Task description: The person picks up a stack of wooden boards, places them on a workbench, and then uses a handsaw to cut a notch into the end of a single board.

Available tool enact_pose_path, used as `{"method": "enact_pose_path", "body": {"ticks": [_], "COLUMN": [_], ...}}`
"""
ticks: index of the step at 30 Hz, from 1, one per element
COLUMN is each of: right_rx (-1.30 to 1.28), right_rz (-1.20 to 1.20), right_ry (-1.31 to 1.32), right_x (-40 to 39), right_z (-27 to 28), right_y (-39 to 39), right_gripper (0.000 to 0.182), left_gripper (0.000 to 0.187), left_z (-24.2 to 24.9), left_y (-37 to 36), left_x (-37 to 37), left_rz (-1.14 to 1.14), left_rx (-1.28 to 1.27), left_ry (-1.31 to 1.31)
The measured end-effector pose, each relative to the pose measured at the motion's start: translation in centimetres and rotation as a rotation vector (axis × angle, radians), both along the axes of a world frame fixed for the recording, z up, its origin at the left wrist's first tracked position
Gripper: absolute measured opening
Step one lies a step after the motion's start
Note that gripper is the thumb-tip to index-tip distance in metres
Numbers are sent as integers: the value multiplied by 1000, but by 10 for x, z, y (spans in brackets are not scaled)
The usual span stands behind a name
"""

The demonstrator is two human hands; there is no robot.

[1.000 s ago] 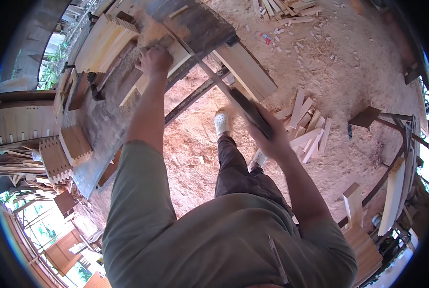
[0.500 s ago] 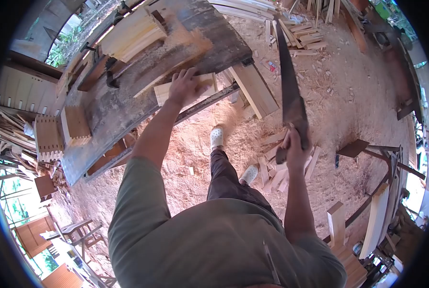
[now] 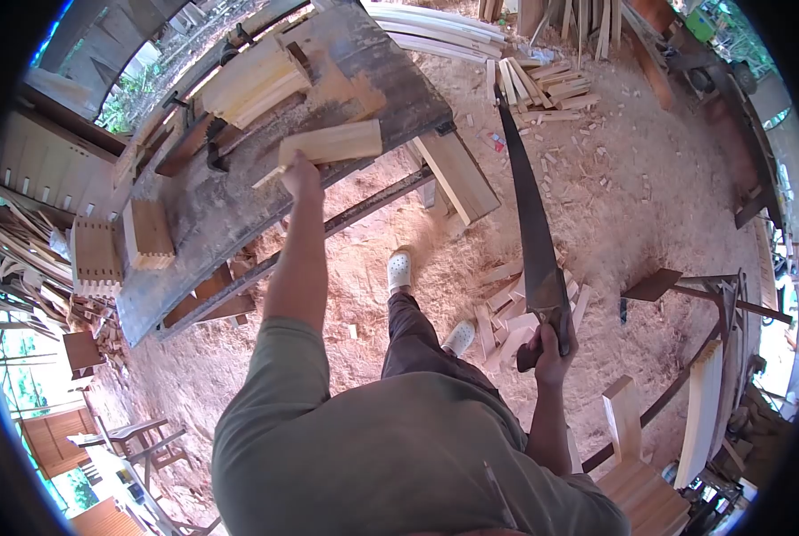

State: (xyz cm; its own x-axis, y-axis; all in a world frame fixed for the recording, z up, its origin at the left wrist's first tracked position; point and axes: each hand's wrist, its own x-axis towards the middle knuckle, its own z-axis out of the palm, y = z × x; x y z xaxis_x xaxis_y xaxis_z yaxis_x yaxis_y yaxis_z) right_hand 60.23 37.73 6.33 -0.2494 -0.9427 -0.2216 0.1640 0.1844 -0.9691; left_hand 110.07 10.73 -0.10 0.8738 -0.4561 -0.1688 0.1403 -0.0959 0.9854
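Note:
A hand saw (image 3: pixel 533 223) with a long dark blade points away from my body over the floor. My right hand (image 3: pixel 554 350) is wrapped round its handle. On the left, my left hand (image 3: pixel 301 173) grips the near left end of a short pale board (image 3: pixel 341 143), close to the front edge of the dark workbench (image 3: pixel 230 210). Part of that hand is hidden behind the wrist. A thin strip of wood (image 3: pixel 269 177) lies beside the hand on the bench.
Clamps (image 3: pixel 213 147) and stacked boards (image 3: pixel 255 87) occupy the bench's far side. Finger-jointed blocks (image 3: pixel 148 234) stand at its left end. A wide board (image 3: pixel 460 179) juts from the right end. Offcuts (image 3: pixel 506 326) lie on the floor near my feet.
My left hand has gone from lying over the board to gripping its left end, and the board is turned and shifted. My right hand and the saw have moved slightly toward my body.

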Motion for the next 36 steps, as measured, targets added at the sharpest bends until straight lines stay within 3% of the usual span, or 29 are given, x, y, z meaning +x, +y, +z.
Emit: {"method": "enact_pose_path", "body": {"ticks": [2,4,6,7,14,16,17,18,20,23,25,30,33,36], "right_rx": [-24,-45,-57,-51,-69,-115,-119,-119,-86,-107,-108,-82,-216,-158], "right_rz": [28,76,73,138,370,393,424,460,468,485,491,519,563,538], "right_ry": [2,2,9,-3,80,115,178,244,304,381,372,352,452,409], "right_x": [4,16,30,24,60,77,85,94,111,124,130,130,127,128], "right_z": [4,16,33,23,25,26,30,36,46,49,54,56,59,71], "right_y": [-5,-13,-21,-21,-47,-58,-63,-67,-78,-96,-101,-109,-109,-105], "right_gripper": [55,56,40,59,61,61,62,62,62,62,61,62,61,61], "left_gripper": [47,37,33,31,34,47,58,58,60,64,73,84,85,87], "left_z": [0,21,16,10,15,43,39,43,60,36,54,24,29,31], "left_y": [4,17,19,13,11,16,7,-4,-34,-70,-70,-87,-81,-84], "left_x": [-26,-42,-45,-40,-38,-33,-31,-32,-41,-51,-62,-50,-46,-43], "left_rz": [93,-20,-138,-161,-200,-422,-417,-423,-445,-501,-604,-588,-580,-601], "left_rx": [-24,175,122,74,-15,539,540,548,480,575,792,792,747,792], "left_ry": [161,297,430,485,575,-198,-441,-417,-758,-807,-924,-937,-992,-1008]}}
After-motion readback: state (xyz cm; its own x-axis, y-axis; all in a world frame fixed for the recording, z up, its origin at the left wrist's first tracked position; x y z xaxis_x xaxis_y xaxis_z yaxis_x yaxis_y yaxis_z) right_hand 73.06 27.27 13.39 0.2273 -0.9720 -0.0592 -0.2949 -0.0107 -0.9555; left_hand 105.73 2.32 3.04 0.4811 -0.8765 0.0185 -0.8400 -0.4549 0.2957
